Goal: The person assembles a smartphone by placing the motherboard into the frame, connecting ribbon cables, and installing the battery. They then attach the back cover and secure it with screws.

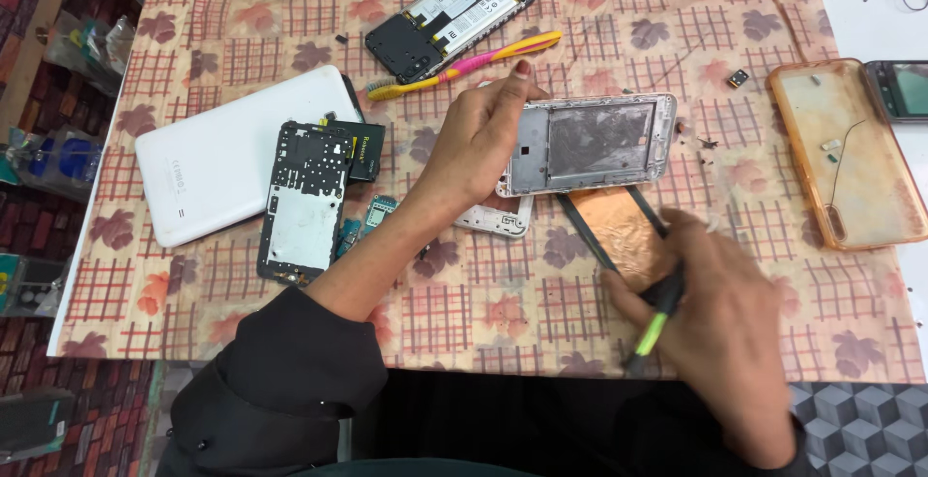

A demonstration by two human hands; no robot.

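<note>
The left hand grips the left end of the silver phone frame in the middle of the table. Nearer, the right hand holds a black-and-green screwdriver.

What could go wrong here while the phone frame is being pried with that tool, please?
The tool in the right hand could slip and bend or scratch the phone frame, which only the left hand steadies. Loose screws beside the frame could be knocked off the table.
</note>
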